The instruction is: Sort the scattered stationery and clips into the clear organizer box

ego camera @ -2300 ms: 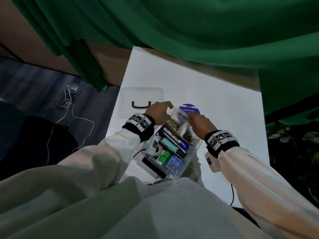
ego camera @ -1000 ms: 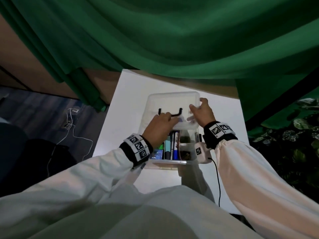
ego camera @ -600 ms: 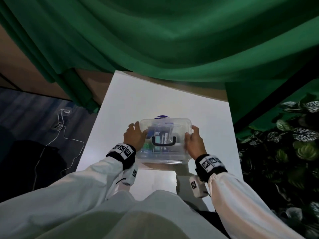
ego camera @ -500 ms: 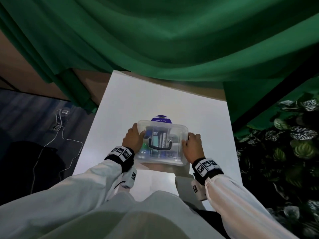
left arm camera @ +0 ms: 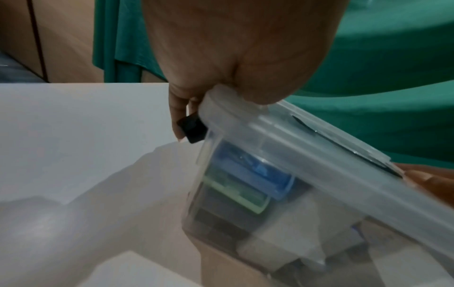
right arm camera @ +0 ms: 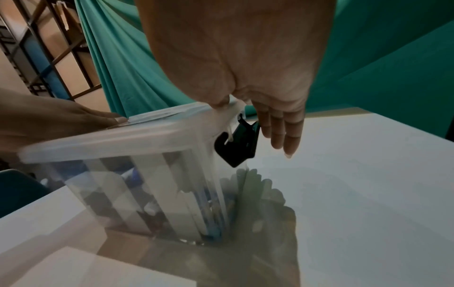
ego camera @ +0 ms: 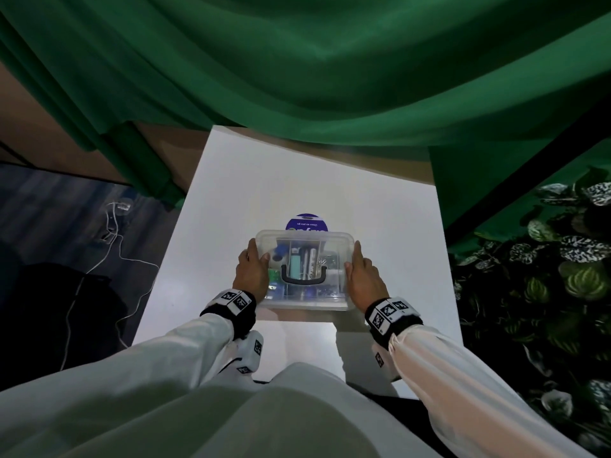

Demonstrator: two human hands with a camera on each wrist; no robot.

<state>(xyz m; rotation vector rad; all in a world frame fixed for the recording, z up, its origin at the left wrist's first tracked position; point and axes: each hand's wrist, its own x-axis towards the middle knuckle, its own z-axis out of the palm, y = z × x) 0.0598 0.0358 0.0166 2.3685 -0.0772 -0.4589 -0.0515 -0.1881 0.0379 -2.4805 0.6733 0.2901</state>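
The clear organizer box (ego camera: pixel 305 302) stands on the white table (ego camera: pixel 264 180) with its lid on and the black handle (ego camera: pixel 303 276) lying flat on top. Pens, a teal tube and blue and green cases show through the plastic. My left hand (ego camera: pixel 253 272) lies against the box's left side with its thumb on the lid; in the left wrist view its fingertips (left arm camera: pixel 178 124) touch the black side latch (left arm camera: pixel 192 128). My right hand (ego camera: pixel 363 276) lies on the right side, and its straight fingers (right arm camera: pixel 282 134) hang just beside the other black latch (right arm camera: pixel 236 147).
A round purple label or disc (ego camera: pixel 305 222) lies on the table just behind the box. Green curtains (ego camera: pixel 297 77) hang over the table's far edge. Leafy plants (ego camera: pixel 545 259) stand on the right, and a white cable (ego camera: pixel 109 239) lies on the dark floor on the left.
The lid, which lay apart on the table, is now on the box. Both hands left the box's contents and went to its two sides. The box now sits square to me.
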